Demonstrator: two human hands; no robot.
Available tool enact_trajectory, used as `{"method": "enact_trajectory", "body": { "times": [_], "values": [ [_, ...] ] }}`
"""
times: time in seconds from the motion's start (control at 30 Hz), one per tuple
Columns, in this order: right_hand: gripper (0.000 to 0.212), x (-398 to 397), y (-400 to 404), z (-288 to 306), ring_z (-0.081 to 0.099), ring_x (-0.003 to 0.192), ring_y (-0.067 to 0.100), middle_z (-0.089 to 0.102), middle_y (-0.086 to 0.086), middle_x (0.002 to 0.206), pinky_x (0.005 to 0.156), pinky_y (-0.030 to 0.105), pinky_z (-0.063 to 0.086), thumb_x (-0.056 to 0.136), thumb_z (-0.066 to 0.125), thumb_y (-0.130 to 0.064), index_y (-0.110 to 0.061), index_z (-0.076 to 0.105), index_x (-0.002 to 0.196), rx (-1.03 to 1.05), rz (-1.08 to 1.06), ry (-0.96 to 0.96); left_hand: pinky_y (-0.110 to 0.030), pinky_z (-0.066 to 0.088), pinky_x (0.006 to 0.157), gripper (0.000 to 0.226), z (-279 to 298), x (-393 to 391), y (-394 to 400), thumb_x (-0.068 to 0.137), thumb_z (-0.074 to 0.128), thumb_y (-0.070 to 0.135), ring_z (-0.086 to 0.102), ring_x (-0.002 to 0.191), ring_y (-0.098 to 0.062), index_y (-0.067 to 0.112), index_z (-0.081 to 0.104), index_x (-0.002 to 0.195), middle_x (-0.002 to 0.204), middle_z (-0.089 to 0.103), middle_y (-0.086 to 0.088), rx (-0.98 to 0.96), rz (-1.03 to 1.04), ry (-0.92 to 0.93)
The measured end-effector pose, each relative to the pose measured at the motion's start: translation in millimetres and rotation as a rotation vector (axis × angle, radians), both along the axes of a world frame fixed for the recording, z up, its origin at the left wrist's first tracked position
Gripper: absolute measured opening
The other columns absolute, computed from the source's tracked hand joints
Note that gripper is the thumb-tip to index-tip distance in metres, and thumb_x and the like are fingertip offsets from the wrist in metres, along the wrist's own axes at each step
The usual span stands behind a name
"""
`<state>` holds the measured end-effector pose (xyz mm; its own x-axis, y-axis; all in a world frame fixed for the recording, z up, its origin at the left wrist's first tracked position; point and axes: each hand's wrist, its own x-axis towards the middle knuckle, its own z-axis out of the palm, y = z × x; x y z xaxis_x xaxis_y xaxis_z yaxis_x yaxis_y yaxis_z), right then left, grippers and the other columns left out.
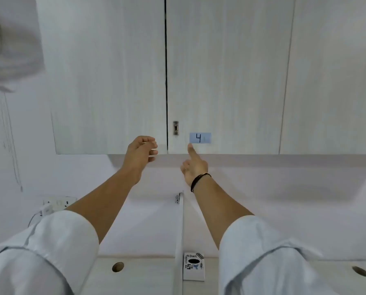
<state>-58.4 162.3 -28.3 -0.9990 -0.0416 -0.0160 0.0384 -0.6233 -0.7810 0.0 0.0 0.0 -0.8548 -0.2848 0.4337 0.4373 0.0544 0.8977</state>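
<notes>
Label sits just above my right hand, forefinger straight at its corner; keyhole up-left; left hand curled (holding anything? cannot tell).

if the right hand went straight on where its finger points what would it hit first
Probably the lower left corner of the pale blue rectangular label marked 4 on the white wooden cabinet door; depth is unclear.

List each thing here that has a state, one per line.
left door, closed.
right door, closed.
lock, no key in it.
label, stuck on the right door.
left hand, fingers curled beside the door gap.
right hand, index finger straight, tip at the label's lower corner.
wall socket, white plug in it.
</notes>
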Motion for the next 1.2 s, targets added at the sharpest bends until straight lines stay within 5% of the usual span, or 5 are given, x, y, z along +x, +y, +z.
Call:
{"method": "enact_trajectory", "body": {
  "times": [0.17,0.4,0.57,0.73,1.2],
  "values": [
    [0.056,-23,4,14,0.05,0.136,0.029,0.054,0.009,0.135,0.115,0.05,0.043,0.086,0.08,-0.041,-0.014,0.059,0.13,-0.194,0.12,0.094,-0.042,0.053,0.107,0.031,-14,-16,5,0.1,0.062,0.015,0.067,0.113,-0.028,0.015,0.055,0.13,0.115,0.063,-0.006,-0.037,0.052,-0.05],
    [0.065,41,27,-1,0.067,0.117,0.019,0.069,0.006,0.13,0.098,0.038,0.052,0.081,0.076,-0.061,-0.021,0.065,0.13,-0.128,0.157,0.157,-0.04,0.039,0.12,0.073,-12,21,44,0.091,0.065,0.049,0.055,0.135,-0.019,0.018,0.042,0.153,0.147,0.056,0.001,-0.054,-0.086,-0.078],
    [0.063,134,85,-5,0.064,0.075,0.02,0.07,0.01,0.094,0.07,0.033,0.052,0.086,0.064,-0.069,-0.014,0.068,0.117,0.045,-0.094,0.16,-0.036,0.06,0.078,0.054,-2,100,103,0.101,0.046,0.057,0.072,0.078,-0.023,0.011,0.071,0.114,0.083,0.077,-0.006,0.092,-0.307,0.007],
    [0.076,244,164,-17,0.047,0.132,0.016,0.039,-0.003,0.152,0.111,0.035,0.039,0.095,0.043,-0.071,-0.018,0.04,0.15,0.62,-0.7,0.452,-0.036,0.06,0.079,0.044,-13,176,143,0.106,0.044,0.05,0.076,0.086,-0.025,0.015,0.069,0.114,0.104,0.082,-0.01,0.05,-0.349,0.057],
    [0.04,304,277,-14,0.056,0.113,0.029,0.051,0.013,0.125,0.092,0.03,0.051,0.087,0.06,-0.003,-0.005,0.051,0.126,1.05,-1.273,0.737,-0.04,0.055,0.092,0.023,-15,216,224,0.095,0.06,0.035,0.07,0.099,-0.023,0.017,0.07,0.106,0.11,0.075,-0.006,-0.034,-0.281,0.174]
  ]
}}
